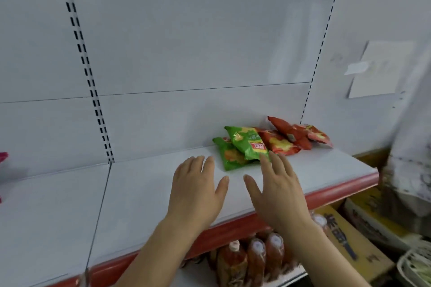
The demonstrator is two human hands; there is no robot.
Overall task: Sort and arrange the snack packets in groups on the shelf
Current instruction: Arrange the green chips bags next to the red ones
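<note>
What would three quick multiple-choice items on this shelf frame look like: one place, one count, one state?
1. Where do the snack packets lie?
A. far left of the shelf
B. toward the shelf's right end, by the back panel
C. on the lower shelf

2. How many green packets show?
A. two
B. four
C. none

3. What are the hands doing?
A. both open, gripping nothing
B. left gripping a bottle
C. right pinching a red packet

Key: B, the pile sits on the shelf right of centre; A, green packets and; A, left hand and right hand have straight fingers.
</note>
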